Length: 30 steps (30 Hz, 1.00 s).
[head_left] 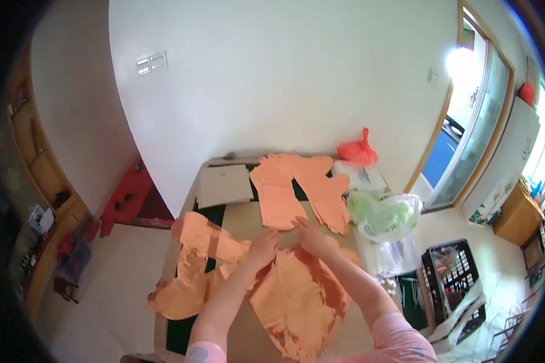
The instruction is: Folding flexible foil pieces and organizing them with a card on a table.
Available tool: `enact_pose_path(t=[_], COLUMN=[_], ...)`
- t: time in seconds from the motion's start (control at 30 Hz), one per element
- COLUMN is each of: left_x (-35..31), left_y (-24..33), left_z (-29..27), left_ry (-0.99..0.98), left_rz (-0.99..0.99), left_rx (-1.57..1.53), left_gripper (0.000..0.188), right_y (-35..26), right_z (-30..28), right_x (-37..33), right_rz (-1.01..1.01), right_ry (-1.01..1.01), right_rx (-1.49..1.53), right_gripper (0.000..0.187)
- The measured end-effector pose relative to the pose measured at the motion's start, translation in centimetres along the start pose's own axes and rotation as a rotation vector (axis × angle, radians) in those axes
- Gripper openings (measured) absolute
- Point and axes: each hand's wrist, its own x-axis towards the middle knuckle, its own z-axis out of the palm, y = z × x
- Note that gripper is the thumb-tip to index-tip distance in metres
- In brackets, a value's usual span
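On the table (180, 336), a glossy, crinkled copper-coloured foil sheet (300, 296) tapers toward the person, its far edge by the left hand (264, 246) and right hand (315, 238), whose grip, pinching or loose, one cannot tell.

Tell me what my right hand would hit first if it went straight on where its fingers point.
Your right hand would probably meet the matte orange piece ahead and slightly left, at its near edge; whether they're touching is hard to tell.
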Motion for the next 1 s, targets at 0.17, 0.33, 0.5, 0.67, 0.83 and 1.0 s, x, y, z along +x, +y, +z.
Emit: enact_pose_path(t=[0.17,0.33,0.5,0.67,0.83,1.0], left_x=[5.0,8.7,9.5,8.8,8.8,8.8], left_y=[-2.5,-4.8,-3.3,-1.0,-2.2,-3.5], left_z=[3.3,3.9,1.2,0.9,3.8,4.2], left_ry=[0.114,-0.077,0.372,0.309,0.205,0.176], left_rz=[0.020,-0.287,-0.129,0.001,-0.058,0.010], left_rx=[0.004,0.127,-0.079,0.021,0.137,0.131], left_gripper=[0.031,0.014,0.013,0.020,0.027,0.021], right_y=[1.8,1.4,2.5,4.3,4.9,4.6], right_z=[4.1,4.5,4.0,4.3,5.7,4.8], right_x=[4.1,6.1,6.9,8.7,8.7,8.3], right_rz=[-0.103,-0.073,-0.031,0.264,0.140,0.215], right_ry=[-0.106,-0.148,-0.046,0.051,0.139,0.061], right_rx=[-0.074,0.047,0.219,0.434,0.437,0.412], right_gripper=[0.051,0.046,0.034,0.022,0.022,0.023])
